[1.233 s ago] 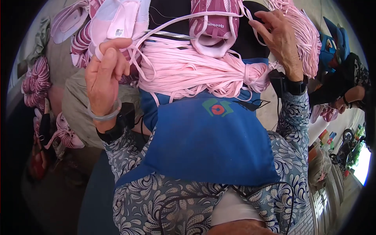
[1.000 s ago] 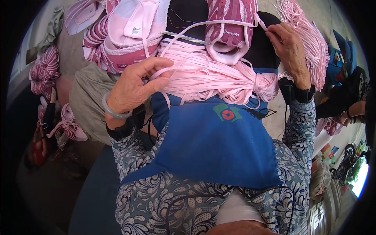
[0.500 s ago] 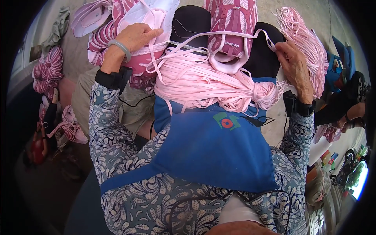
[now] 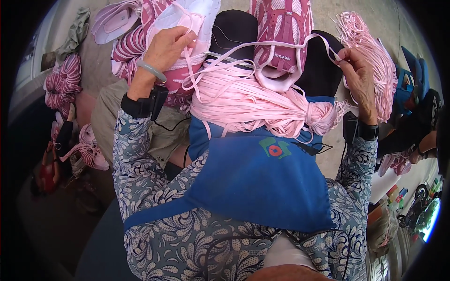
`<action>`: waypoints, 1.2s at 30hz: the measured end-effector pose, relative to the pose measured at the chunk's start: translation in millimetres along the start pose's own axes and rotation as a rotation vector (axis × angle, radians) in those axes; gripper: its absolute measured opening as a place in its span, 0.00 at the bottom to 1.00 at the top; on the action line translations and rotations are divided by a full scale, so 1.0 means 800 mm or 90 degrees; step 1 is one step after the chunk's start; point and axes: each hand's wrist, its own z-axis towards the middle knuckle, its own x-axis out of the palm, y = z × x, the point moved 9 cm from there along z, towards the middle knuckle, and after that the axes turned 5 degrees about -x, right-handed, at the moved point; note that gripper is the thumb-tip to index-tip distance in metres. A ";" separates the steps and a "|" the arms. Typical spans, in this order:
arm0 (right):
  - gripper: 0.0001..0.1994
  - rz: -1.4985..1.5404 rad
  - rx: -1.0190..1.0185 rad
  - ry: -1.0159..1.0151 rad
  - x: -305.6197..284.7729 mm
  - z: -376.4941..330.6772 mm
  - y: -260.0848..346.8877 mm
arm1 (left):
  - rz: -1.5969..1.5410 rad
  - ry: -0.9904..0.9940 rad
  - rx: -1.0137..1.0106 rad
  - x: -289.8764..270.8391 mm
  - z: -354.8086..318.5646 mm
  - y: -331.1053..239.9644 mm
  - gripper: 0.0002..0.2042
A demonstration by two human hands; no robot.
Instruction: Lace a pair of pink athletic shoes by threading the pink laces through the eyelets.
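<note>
Shoelace (image 4: 281, 43), pale pink, strung across heel of upright pink shoe (image 4: 281, 25). Right hand (image 4: 359, 75) pinches lace near its far end. Left hand (image 4: 166, 49) at second shoe (image 4: 208, 21); grip cannot be told. Lace bundle (image 4: 248, 100) beside blue apron (image 4: 267, 187).

Pale pink flat lace (image 4: 282, 44) crosses the heel end of a sneaker upper (image 4: 281, 25), one stretch pinched in the right hand (image 4: 359, 70), other side sagging left into loose loops. Sneaker upper: maroon and pale pink, mesh panels, light-lined collar opening facing the wearer, sitting between two black pads. Lace bundle (image 4: 248, 100) just below it: many pale pink strands, spread at left, tied near right end, lying crosswise over blue cloth. Second upper (image 4: 180, 78), maroon with whitish lining and pink insole, lies to the left, under the left hand (image 4: 166, 47); its exact grip unclear.
</note>
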 end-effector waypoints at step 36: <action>0.15 -0.111 -0.018 0.097 -0.009 0.000 0.009 | -0.666 -0.444 0.040 -0.165 -0.090 0.002 0.18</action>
